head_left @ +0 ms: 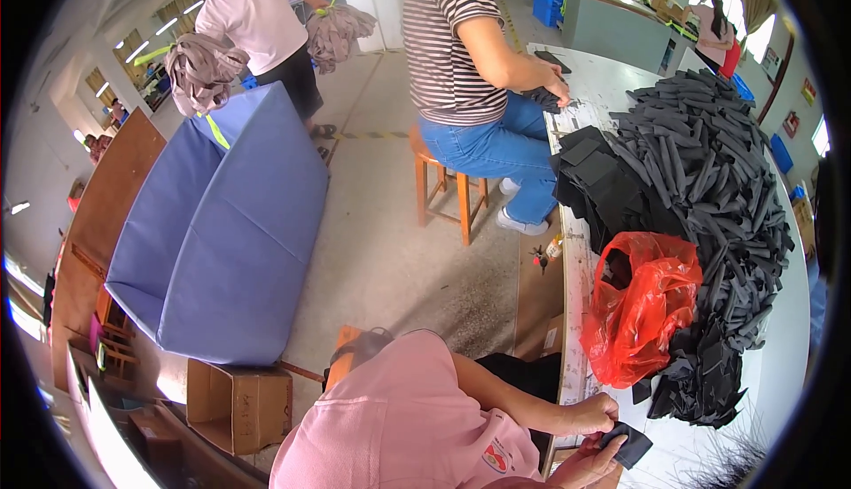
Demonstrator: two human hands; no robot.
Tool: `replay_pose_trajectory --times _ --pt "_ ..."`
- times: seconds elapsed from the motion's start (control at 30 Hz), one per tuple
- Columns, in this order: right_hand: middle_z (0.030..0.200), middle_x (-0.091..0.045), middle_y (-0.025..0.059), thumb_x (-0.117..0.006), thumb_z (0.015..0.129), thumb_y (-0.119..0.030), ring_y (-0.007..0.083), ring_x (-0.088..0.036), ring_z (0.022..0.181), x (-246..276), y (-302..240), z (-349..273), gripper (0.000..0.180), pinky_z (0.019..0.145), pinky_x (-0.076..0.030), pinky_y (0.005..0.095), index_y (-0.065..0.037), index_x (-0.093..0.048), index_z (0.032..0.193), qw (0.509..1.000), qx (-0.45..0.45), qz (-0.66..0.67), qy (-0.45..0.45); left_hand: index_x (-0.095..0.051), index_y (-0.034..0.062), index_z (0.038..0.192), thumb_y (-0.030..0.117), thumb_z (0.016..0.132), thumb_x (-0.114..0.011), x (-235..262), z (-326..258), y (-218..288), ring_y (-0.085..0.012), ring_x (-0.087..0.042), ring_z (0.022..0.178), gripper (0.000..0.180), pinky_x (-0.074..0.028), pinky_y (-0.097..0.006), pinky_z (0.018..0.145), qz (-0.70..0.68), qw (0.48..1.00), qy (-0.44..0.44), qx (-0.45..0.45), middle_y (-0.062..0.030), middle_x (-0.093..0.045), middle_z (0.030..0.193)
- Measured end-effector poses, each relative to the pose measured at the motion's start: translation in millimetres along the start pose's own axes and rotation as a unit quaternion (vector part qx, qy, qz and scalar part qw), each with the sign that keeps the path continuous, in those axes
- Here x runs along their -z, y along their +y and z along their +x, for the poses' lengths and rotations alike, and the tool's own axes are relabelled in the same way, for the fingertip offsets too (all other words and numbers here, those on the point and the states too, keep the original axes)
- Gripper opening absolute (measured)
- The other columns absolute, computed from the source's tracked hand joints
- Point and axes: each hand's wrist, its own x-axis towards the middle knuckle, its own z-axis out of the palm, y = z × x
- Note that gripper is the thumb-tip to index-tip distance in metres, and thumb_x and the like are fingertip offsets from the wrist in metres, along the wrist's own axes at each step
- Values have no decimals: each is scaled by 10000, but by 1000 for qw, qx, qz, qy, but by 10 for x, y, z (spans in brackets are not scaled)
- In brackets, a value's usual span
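Low in the view, my left hand (594, 414) comes from the pink sleeve with its fingers pinched at the top edge of a small black fabric piece (633, 446). Just below, my right hand (590, 466) grips the same piece between thumb and fingers. The piece looks flat and roughly rectangular; its fold or seam is too small to make out. Beyond my hands, a crumpled red plastic bag (634, 329) stands on the white table (780, 383). Loose black fabric pieces (700, 378) lie beside the bag.
A big heap of dark grey rolled fabric pieces (700, 161) covers the table, with flat black pieces (603, 174) at its edge. A co-worker (461, 54) sits on a wooden stool (465, 196). Another person (257, 10) carries bundles beside a blue padded bin (239, 241). A cardboard box (239, 405) stands below.
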Motion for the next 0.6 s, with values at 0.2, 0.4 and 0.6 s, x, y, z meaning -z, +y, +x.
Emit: replay_pose_trajectory --times 0.2,0.4,0.6 --pt "565 -549 134 -437 849 -130 214 -513 481 -27 -155 -22 227 422 -396 331 42 -553 758 978 -147 149 22 -517 -38 690 10 649 -485 7 -34 11 -112 -480 454 71 -376 -241 406 7 1000 3 -4 -48 -497 561" --pt "577 -554 132 -432 842 -128 218 -516 494 -25 -134 -34 229 435 -402 334 50 -551 761 989 -100 111 -6 -517 -37 687 28 649 -484 16 -50 -13 -109 -475 457 82 -367 -239 404 4 1000 4 -3 -47 -496 560" --pt "585 -566 150 -458 808 -78 244 -553 513 -41 -148 -45 160 424 -399 334 49 -550 777 996 -54 65 2 -514 -32 683 22 640 -477 35 -40 -24 -107 -470 455 78 -355 -235 402 -5 1000 -3 6 -42 -487 556"
